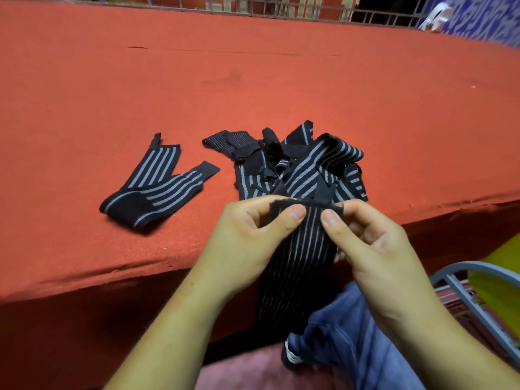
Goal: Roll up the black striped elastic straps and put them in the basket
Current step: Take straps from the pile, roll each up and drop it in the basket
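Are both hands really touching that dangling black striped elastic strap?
Touching. The head view shows left hand and right hand each pinching the black striped elastic strap at its top edge.

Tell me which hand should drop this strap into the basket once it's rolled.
Right, likely. The right hand pinches the strap, and the wire basket sits on its side; the left hand would have to cross over.

Bright overhead light — warped edges.
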A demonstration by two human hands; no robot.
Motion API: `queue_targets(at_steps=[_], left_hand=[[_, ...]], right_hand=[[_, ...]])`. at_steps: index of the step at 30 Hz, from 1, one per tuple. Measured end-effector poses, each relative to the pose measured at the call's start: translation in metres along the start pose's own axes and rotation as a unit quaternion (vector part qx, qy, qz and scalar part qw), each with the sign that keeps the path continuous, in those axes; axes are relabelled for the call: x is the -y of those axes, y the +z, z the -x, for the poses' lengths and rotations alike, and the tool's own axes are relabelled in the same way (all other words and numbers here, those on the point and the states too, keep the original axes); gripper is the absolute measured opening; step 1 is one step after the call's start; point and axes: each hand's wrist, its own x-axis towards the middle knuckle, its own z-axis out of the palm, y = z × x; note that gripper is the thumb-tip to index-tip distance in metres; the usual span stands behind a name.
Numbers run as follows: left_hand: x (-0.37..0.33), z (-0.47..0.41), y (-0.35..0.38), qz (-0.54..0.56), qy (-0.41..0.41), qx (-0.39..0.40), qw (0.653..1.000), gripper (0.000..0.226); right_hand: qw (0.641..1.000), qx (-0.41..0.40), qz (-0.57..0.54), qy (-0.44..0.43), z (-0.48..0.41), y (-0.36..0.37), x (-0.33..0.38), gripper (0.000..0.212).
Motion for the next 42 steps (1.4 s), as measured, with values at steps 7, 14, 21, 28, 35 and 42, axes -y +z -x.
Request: queue_targets(at_steps=[7,14,21,28,35,42], left_hand=[[0.001,-0.001,-0.001,0.012,0.018,-0.055,0.998,0.016],[-0.002,-0.001,-0.002,0.004,0.043,-0.048,0.998,0.02],[0.002,-0.001,-0.006,0.022,0.004,-0.002,1.0,0.024],[0.002,-0.002,-0.008,-0.008,0.017,0.002,1.0,0.025],[0.0,-0.001,-0.005,-0.022,0.016,0.014,1.0,0.032],[0.0,-0.001,-0.007,0.003,-0.003,0.028,1.0,0.048]], right_hand=[[0.994,0.056,0.054,0.076,0.002,-0.001,-0.005,0.042],[0.995,0.034,0.041,0.084,-0.002,-0.004,-0.009,0.042],[0.989,0.001,-0.056,0.135,-0.006,-0.009,-0.013,0.025],[0.984,-0.008,-0.097,0.147,-0.007,-0.008,-0.005,0.039],[0.992,0.024,-0.035,0.116,-0.004,-0.007,-0.005,0.037],[0.997,-0.001,-0.025,0.078,-0.003,-0.008,-0.008,0.029]])
